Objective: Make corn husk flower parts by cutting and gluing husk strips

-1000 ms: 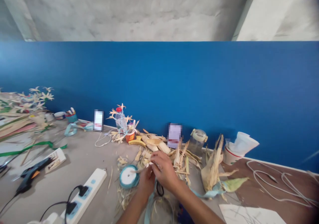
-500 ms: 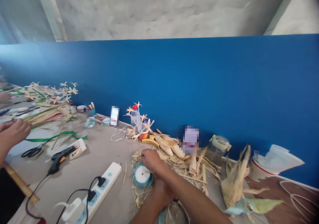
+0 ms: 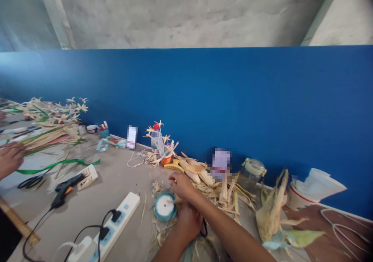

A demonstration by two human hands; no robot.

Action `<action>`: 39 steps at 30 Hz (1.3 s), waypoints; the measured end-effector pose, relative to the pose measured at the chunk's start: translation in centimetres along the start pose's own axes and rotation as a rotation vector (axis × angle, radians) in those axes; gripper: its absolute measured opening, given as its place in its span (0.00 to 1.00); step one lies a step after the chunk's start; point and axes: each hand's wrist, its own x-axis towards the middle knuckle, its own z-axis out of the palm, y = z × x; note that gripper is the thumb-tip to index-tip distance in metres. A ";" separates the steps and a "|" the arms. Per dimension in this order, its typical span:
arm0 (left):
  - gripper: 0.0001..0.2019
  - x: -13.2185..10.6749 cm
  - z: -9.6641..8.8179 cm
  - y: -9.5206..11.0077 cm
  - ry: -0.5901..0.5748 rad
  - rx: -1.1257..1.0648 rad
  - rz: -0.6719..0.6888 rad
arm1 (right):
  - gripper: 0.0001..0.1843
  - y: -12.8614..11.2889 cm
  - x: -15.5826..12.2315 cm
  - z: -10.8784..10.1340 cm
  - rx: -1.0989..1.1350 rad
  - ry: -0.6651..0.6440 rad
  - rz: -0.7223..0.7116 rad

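Note:
My right hand [image 3: 181, 185] reaches across from the right, its fingers curled together above the husk scraps; I cannot make out anything in them. Below it, my left hand [image 3: 189, 220] is closed, partly hidden by my right forearm. A pale, pointed tip shows at its left side over the ribbon spool, too small to name. The blue ribbon spool [image 3: 165, 206] lies just left of my hands on dried husk scraps [image 3: 159, 231]. A black loop [image 3: 204, 227], like a handle, shows beside my left hand. Beneath my right forearm stands a clear round container [image 3: 205, 250], partly hidden.
A white power strip [image 3: 119, 223] with plugs lies left, then a black glue gun [image 3: 65, 188], scissors [image 3: 30, 181] and green ribbon [image 3: 62, 163]. Husk flowers [image 3: 159, 145], a glass jar [image 3: 252, 172] and a paper tub [image 3: 303, 196] line the blue partition [image 3: 204, 98]. Another person's hand [image 3: 11, 157] works far left.
My right hand has lifted slightly and shifted right, off the spool's edge. The pale tip now shows over the spool. The other person's hand has moved left and the view has shifted a little.

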 end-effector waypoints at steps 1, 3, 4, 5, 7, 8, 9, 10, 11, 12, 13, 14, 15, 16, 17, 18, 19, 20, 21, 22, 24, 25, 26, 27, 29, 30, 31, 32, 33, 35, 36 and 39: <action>0.17 0.2 -0.1 0.5 -0.043 0.089 0.022 | 0.12 0.3 -0.8 -0.8 0.024 0.033 0.012; 0.15 0.6 -0.2 1.6 -0.083 0.161 0.064 | 0.12 1.3 -2.7 -2.3 0.068 0.084 0.040; 0.15 0.8 -0.4 2.1 -0.077 0.155 0.087 | 0.11 1.9 -3.7 -2.9 0.107 0.109 0.056; 0.16 0.9 -0.5 2.7 -0.074 0.126 0.112 | 0.11 2.5 -4.8 -3.3 0.184 0.136 0.072; 0.13 1.2 -0.9 3.5 -0.042 0.034 0.128 | 0.11 4.0 -6.7 -3.9 0.297 0.166 0.101; 0.11 1.4 -1.2 3.8 -0.010 -0.010 0.129 | 0.11 4.7 -7.6 -4.1 0.345 0.174 0.119; 0.10 1.5 -1.4 4.0 0.032 -0.053 0.119 | 0.12 5.3 -8.3 -4.3 0.379 0.182 0.142; 0.09 1.6 -1.7 4.1 0.109 -0.099 0.074 | 0.12 5.9 -9.0 -4.5 0.411 0.195 0.171; 0.09 1.8 -2.0 4.1 0.196 -0.143 0.007 | 0.12 6.4 -9.6 -4.7 0.442 0.212 0.198; 0.10 1.9 -2.2 4.0 0.269 -0.186 -0.065 | 0.13 6.7 -10.1 -4.9 0.471 0.232 0.224; 0.11 2.0 -2.4 3.9 0.320 -0.231 -0.121 | 0.13 6.9 -10.5 -5.2 0.495 0.251 0.244; 0.12 2.2 -2.6 3.9 0.358 -0.286 -0.164 | 0.12 6.9 -10.9 -5.5 0.519 0.265 0.257; 0.12 2.3 -2.7 3.9 0.383 -0.367 -0.196 | 0.12 6.9 -11.3 -5.7 0.544 0.270 0.263; 0.12 2.5 -2.8 3.9 0.410 -0.486 -0.205 | 0.11 6.7 -11.6 -5.8 0.571 0.269 0.268; 0.13 2.6 -2.8 4.1 0.408 -0.612 -0.207 | 0.10 6.4 -11.9 -5.8 0.603 0.259 0.271; 0.13 2.7 -2.8 4.3 0.387 -0.725 -0.210 | 0.10 6.1 -12.0 -5.7 0.638 0.244 0.276; 0.14 2.9 -2.8 4.6 0.350 -0.824 -0.218 | 0.11 5.8 -12.1 -5.5 0.678 0.217 0.281; 0.14 3.0 -2.9 4.8 0.302 -0.906 -0.231 | 0.12 5.4 -12.0 -5.2 0.723 0.183 0.286; 0.14 3.0 -2.9 5.1 0.245 -0.972 -0.253 | 0.14 5.1 -11.9 -4.8 0.776 0.155 0.291; 0.14 3.0 -3.0 5.4 0.184 -1.028 -0.281 | 0.17 4.7 -11.7 -4.5 0.844 0.123 0.288; 0.14 3.0 -3.3 5.7 0.064 -1.118 -0.351 | 0.27 4.2 -11.3 -3.9 1.013 0.045 0.237; 0.14 3.0 -3.4 5.8 0.016 -1.151 -0.386 | 0.31 4.0 -11.1 -3.6 1.091 -0.018 0.202; 0.14 2.9 -3.6 5.9 -0.019 -1.177 -0.415 | 0.32 3.8 -11.0 -3.4 1.145 -0.081 0.168; 0.15 2.9 -3.7 5.9 -0.041 -1.198 -0.437 | 0.31 3.7 -10.9 -3.2 1.162 -0.138 0.143; 0.16 2.9 -4.0 5.9 -0.048 -1.235 -0.454 | 0.22 3.6 -10.8 -2.8 1.115 -0.198 0.129; 0.17 2.9 -4.2 5.8 -0.040 -1.250 -0.455 | 0.16 3.7 -10.8 -2.6 1.083 -0.177 0.140; 0.17 3.0 -4.4 5.7 -0.029 -1.264 -0.456 | 0.10 3.8 -10.8 -2.6 1.060 -0.134 0.158; 0.17 3.1 -4.6 5.5 -0.011 -1.276 -0.457 | 0.08 4.0 -10.8 -2.8 1.057 -0.079 0.182; 0.16 3.2 -4.8 5.3 0.011 -1.287 -0.458 | 0.08 4.3 -10.7 -3.2 1.077 -0.003 0.211; 0.14 3.5 -5.2 4.7 0.063 -1.309 -0.460 | 0.12 5.3 -10.4 -4.8 1.146 0.179 0.262; 0.12 3.7 -5.2 4.4 0.089 -1.318 -0.459 | 0.13 5.9 -10.3 -5.9 1.185 0.297 0.272; 0.09 3.9 -5.0 3.4 0.166 -1.278 -0.496 | 0.16 7.6 -9.9 -9.8 1.221 0.512 0.251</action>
